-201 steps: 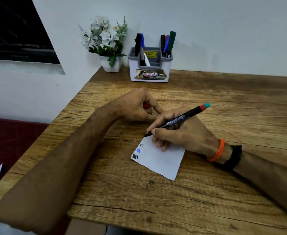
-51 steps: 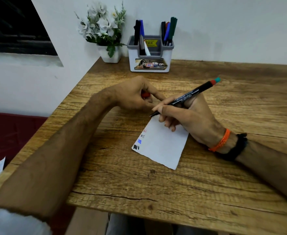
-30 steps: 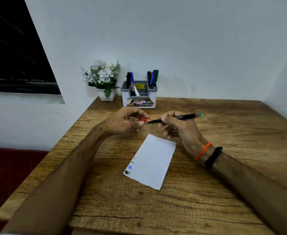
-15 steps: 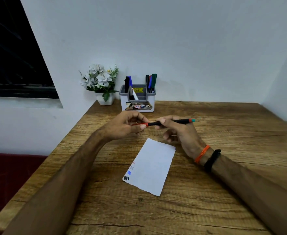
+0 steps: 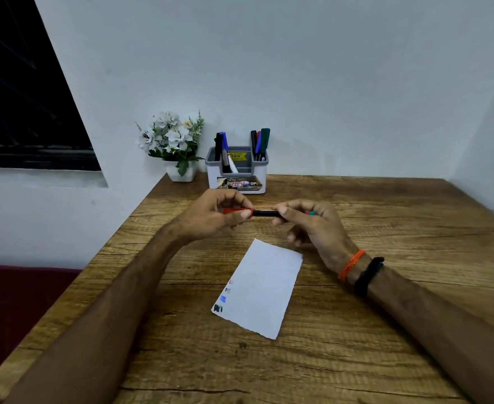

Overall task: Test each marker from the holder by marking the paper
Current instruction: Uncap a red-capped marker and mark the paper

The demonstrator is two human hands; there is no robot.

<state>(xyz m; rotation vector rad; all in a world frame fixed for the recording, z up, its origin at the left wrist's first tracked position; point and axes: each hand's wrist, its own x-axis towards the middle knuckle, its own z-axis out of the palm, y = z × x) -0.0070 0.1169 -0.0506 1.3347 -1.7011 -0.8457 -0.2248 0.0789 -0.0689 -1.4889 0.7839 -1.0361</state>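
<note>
A rough-grained, matt wood finish is shown by the table (image 5: 356, 360). Matt white paper (image 5: 264, 290) is laid on it. Smooth plastic is seen in the holder (image 5: 237, 177) and marker (image 5: 264, 213).

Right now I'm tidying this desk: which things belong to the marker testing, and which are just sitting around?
Part of the job:
- marker, held between left hand and right hand
- red cap
- paper with test marks
- marker holder

Just lying about:
- flower pot

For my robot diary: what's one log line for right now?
left hand: red cap | right hand: marker | paper: four marks
</note>
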